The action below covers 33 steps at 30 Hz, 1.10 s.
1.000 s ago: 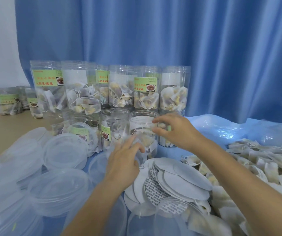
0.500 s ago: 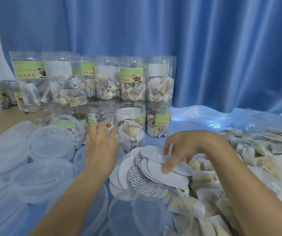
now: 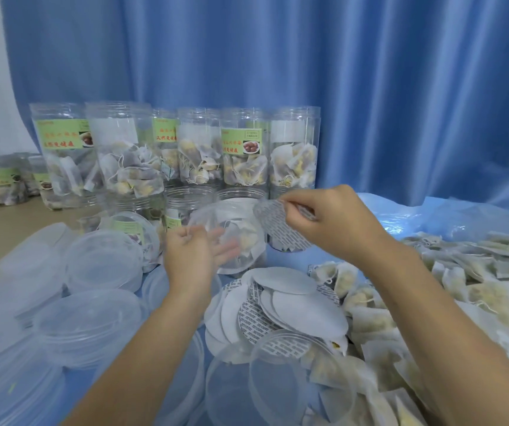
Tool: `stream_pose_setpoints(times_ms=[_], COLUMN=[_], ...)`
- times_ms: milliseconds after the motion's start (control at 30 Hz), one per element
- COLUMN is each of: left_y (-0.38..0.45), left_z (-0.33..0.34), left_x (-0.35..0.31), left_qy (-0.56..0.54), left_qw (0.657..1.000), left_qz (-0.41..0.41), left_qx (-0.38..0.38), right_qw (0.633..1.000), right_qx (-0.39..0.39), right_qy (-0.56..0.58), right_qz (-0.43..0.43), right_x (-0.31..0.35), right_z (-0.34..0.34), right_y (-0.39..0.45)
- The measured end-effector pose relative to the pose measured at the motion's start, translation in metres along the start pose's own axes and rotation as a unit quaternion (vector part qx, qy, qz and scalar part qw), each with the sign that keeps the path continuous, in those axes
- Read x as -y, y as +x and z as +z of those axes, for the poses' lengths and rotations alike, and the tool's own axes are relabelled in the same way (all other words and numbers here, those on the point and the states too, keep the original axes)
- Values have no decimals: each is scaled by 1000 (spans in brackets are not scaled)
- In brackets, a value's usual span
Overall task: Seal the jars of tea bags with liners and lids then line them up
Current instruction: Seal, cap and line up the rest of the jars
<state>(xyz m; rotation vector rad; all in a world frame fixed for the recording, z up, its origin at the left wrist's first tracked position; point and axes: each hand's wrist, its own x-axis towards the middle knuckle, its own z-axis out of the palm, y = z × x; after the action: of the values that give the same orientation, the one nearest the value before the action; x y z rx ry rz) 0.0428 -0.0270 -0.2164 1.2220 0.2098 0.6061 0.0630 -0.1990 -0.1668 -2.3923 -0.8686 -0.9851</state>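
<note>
My left hand (image 3: 190, 259) holds a clear open jar of tea bags (image 3: 231, 238), tipped with its mouth toward me. Its fingers show through the plastic. My right hand (image 3: 327, 219) pinches a round liner (image 3: 278, 224), printed side facing me, at the jar's right rim. A loose pile of liners (image 3: 293, 305) lies on the blue sheet just in front of the jar. Filled, labelled jars (image 3: 124, 155) stand stacked in rows behind. Clear lids (image 3: 102, 259) lie in stacks at the left.
Loose tea bags (image 3: 462, 287) cover the table's right side. More clear lids (image 3: 87, 321) and empty tubs (image 3: 278, 382) crowd the near edge. A blue curtain (image 3: 370, 87) hangs behind. Bare tan tabletop (image 3: 7, 222) shows at the far left.
My right hand picked a liner off the pile and lifted it to the jar's mouth. My left hand took the front jar and tipped it toward me.
</note>
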Motion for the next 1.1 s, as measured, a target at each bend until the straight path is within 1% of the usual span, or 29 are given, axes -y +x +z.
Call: stream_pose_setpoints(times_ms=[33, 67, 100, 133, 167, 267, 333, 433, 500, 533, 567, 600, 633, 667, 700, 733, 767, 800, 833, 867, 900, 933, 967, 1000, 1033, 1100], left_y=[1, 3, 2, 2, 1, -1, -1, -3, -4, -3, -2, -1, 1, 1, 2, 3, 4, 5, 5, 6, 6, 6, 6, 6, 4, 2], left_z=[1, 1, 1, 1, 1, 3, 5, 5, 4, 2, 1, 0, -1, -1, -1, -2, -3, -4, -5, -6, -7, -7, -7, -7, -6, -4], left_x=[0, 1, 1, 0, 0, -2, -3, -2, 0, 1, 2, 2, 2, 3, 5, 7, 9, 11, 11, 10, 9, 9, 9, 9, 8, 5], left_qy=[-17, -25, -31, -45, -68, -107, -118, -130, -158, -173, -177, -163, -124, -73, -19, 8, 6, -17, -48, -75, -87, -89, -87, -91, -98, -102], left_qw=[999, 996, 994, 991, 988, 982, 978, 970, 960, 955, 955, 958, 966, 971, 974, 973, 972, 973, 973, 973, 974, 974, 974, 972, 969, 963], left_qz=[-43, -75, -100, -118, -128, -122, -129, -146, -162, -157, -145, -131, -116, -102, -92, -81, -66, -59, -59, -61, -59, -55, -55, -59, -63, -79], left_qx=[17, 27, 36, 45, 56, 98, 118, 144, 167, 181, 191, 195, 197, 202, 208, 217, 224, 224, 217, 209, 201, 199, 201, 207, 218, 237], right_qw=[998, 995, 993, 993, 995, 990, 985, 973, 970, 973, 979, 985, 982, 967, 934, 884, 836, 815, 835, 884, 929, 953, 962, 965, 969, 978], right_qx=[-48, -79, -86, -65, -27, 101, 145, 200, 223, 210, 174, 120, 65, 23, 0, -10, -11, -7, 3, 26, 67, 113, 152, 172, 168, 110], right_qy=[13, 25, 35, 42, 45, 28, 46, 106, 85, 68, 75, 115, 175, 244, 333, 433, 506, 530, 498, 418, 322, 246, 199, 173, 157, 148], right_qz=[-31, -56, -75, -86, -90, -91, -78, -33, -44, -65, -71, -50, 0, 65, 128, 177, 215, 234, 234, 209, 170, 134, 109, 95, 89, 95], right_x=[5, 11, 15, 18, 20, 20, 19, 19, 18, 17, 16, 15, 14, 13, 11, 9, 8, 7, 7, 8, 9, 11, 15, 19, 23, 26], right_z=[0, 0, 1, 3, 5, 14, 21, 25, 28, 31, 33, 34, 34, 33, 32, 31, 31, 32, 31, 32, 36, 40, 43, 48, 52, 57], right_y=[-1, -2, -3, -4, -5, -5, -6, -6, -7, -8, -8, -8, -7, -6, -5, -3, -2, -2, -2, -3, -5, -7, -9, -11, -12, -15])
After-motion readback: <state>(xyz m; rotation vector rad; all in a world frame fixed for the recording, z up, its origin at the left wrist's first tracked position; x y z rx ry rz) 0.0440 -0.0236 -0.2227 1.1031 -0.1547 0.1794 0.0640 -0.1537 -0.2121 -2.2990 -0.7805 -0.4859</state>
